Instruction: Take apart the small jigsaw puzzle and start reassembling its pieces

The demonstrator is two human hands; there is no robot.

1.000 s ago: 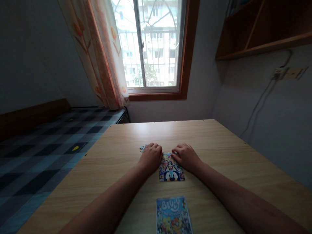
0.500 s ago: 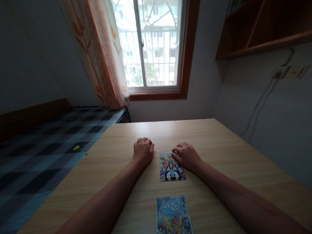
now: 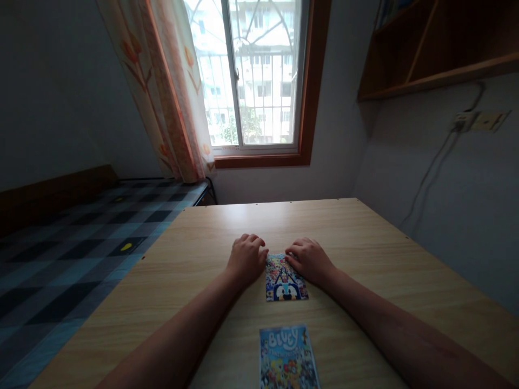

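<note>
A small colourful picture (image 3: 287, 289) with a blue cartoon dog's face lies flat on the wooden table, between my hands. Its top edge looks uneven. At its upper left corner is my left hand (image 3: 248, 256), fingers curled and the thumb close to the index finger; what they hold, if anything, is too small to name. My right hand (image 3: 308, 258) rests over the picture's upper right corner, thumb on the print and slightly apart from the bent fingers. Nearer to me lies a flat "Bluey" picture sheet (image 3: 287, 359), with nothing touching it.
The pale wooden table (image 3: 365, 243) reaches toward the wall under a barred window (image 3: 267, 81). On the left stand a bed with a checked cover (image 3: 101, 237) and a flowered curtain (image 3: 162, 92). A shelf (image 3: 441, 81) and a socket with a cable (image 3: 462, 121) are at the right.
My left hand has moved right, from beside the picture to its upper left corner. A tiny thing showed at its fingertips before. My right hand and both pictures have stayed in place.
</note>
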